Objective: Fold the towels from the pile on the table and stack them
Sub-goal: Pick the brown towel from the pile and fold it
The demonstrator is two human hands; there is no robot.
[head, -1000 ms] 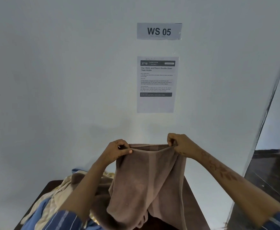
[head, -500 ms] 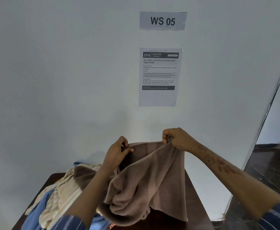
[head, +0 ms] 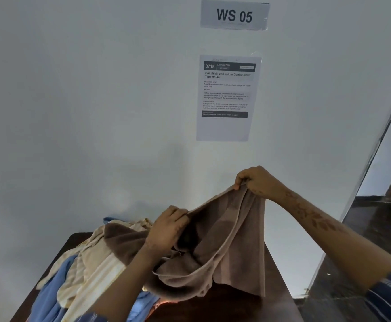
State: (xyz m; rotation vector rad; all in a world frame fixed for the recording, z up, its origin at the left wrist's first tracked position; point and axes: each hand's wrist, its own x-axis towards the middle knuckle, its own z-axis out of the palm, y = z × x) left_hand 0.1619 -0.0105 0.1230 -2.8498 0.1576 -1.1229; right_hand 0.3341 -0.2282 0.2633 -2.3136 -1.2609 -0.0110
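Brown towel (head: 227, 247) is hanging in the air over the dark table (head: 275, 296).

The right hand (head: 257, 182) is pinching one top corner up high, and the left hand (head: 166, 228) is gripping the edge lower down, beside the pile of towels (head: 85, 270). Before, both hands were level. Open room is showing near the white wall (head: 73, 112), under the WS 05 sign (head: 234, 15).

— What colours are shown above the dark brown table (head: 280, 305)?
— A taupe-brown towel (head: 227, 247) is seen over it, with a paler edge band.
— And in the pile (head: 85, 270) on the table's left part?
— Cream, light blue and dark brown cloth is seen, one cream piece faintly striped.
— Behind the table?
— A pale grey-white wall (head: 97, 101) is seen, with a grey sign (head: 234, 15) lettered black and a white sheet (head: 227, 96) with black bars.
— The sleeves?
— Navy with thin white stripes is shown.
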